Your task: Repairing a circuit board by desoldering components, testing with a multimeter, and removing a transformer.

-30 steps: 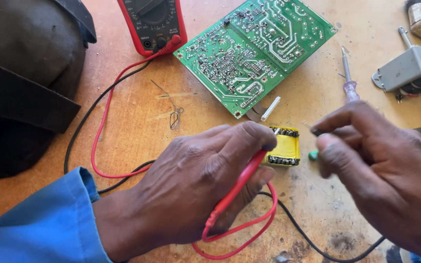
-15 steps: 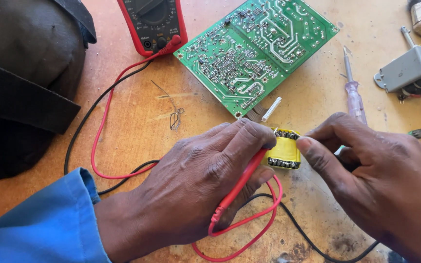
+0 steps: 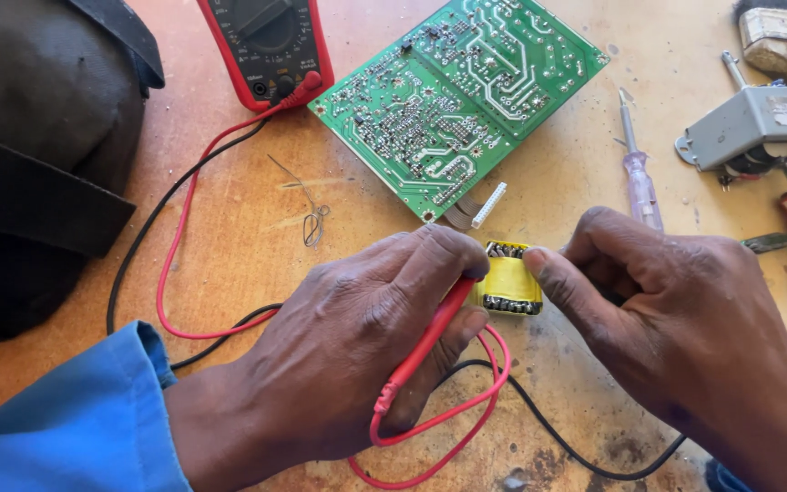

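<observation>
head | left hand (image 3: 357, 355) grips red probe (image 3: 425, 346) | right hand (image 3: 676, 319) pinches yellow transformer (image 3: 508, 284)

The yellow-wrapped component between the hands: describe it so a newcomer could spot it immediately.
Start at the big green circuit board on the wooden bench and drop just below its lower corner. There, between the left hand and right hand, sits a small transformer. It alone is wrapped in bright yellow tape, with dark pin rows along two edges.
</observation>
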